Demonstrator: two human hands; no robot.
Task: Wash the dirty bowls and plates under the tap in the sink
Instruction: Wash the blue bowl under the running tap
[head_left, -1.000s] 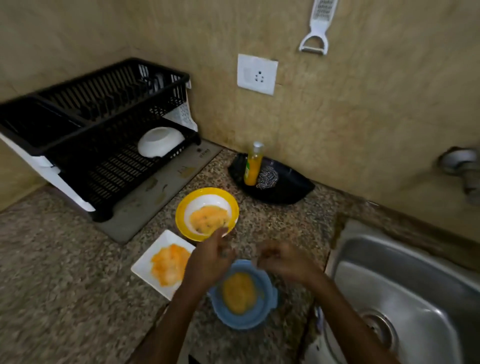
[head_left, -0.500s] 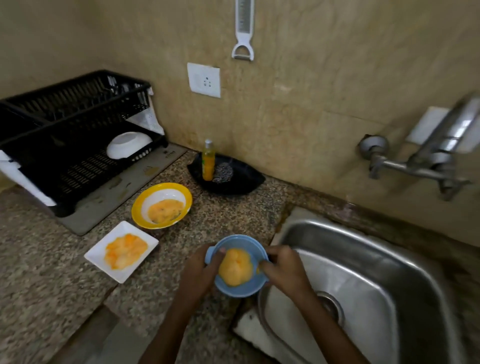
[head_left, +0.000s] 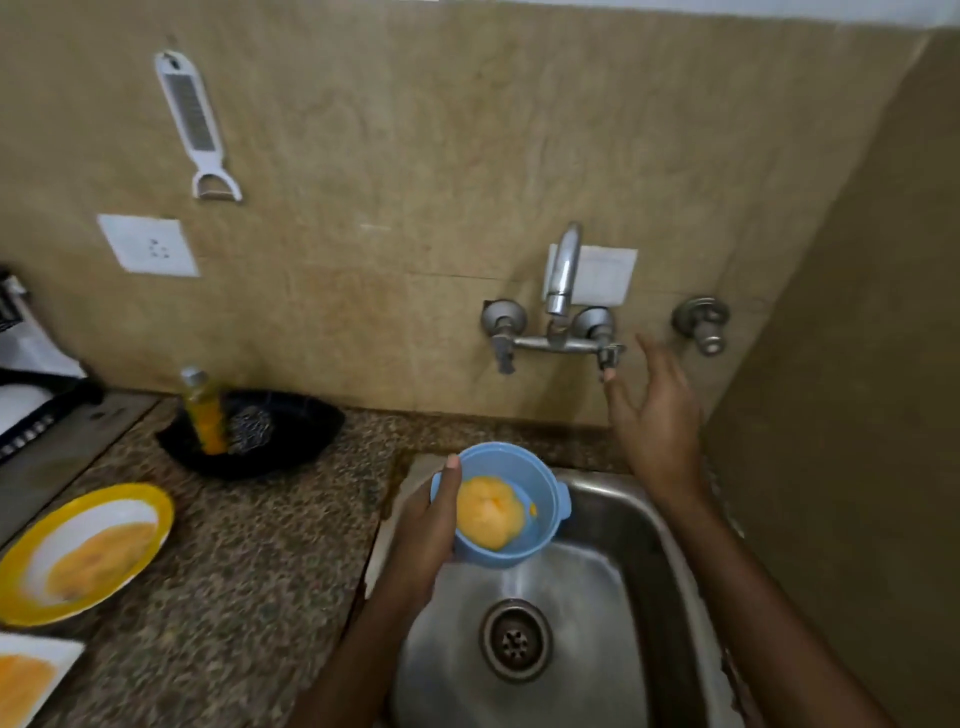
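Holding the blue bowl (head_left: 506, 506) over the sink's (head_left: 613, 519) back left corner, the left hand (head_left: 423, 530) had its grip clamped on the rim, orange residue inside. The right hand (head_left: 657, 415), fingers spread apart, was just beside the tap's (head_left: 558, 312) right valve. A yellow-rimmed bowl (head_left: 85, 551) sat on the counter (head_left: 249, 571).

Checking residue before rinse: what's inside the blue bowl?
The blue bowl in the left hand holds a yellow-orange smear on its bottom and a small fleck on the wall. The thumb covers part of the near rim.
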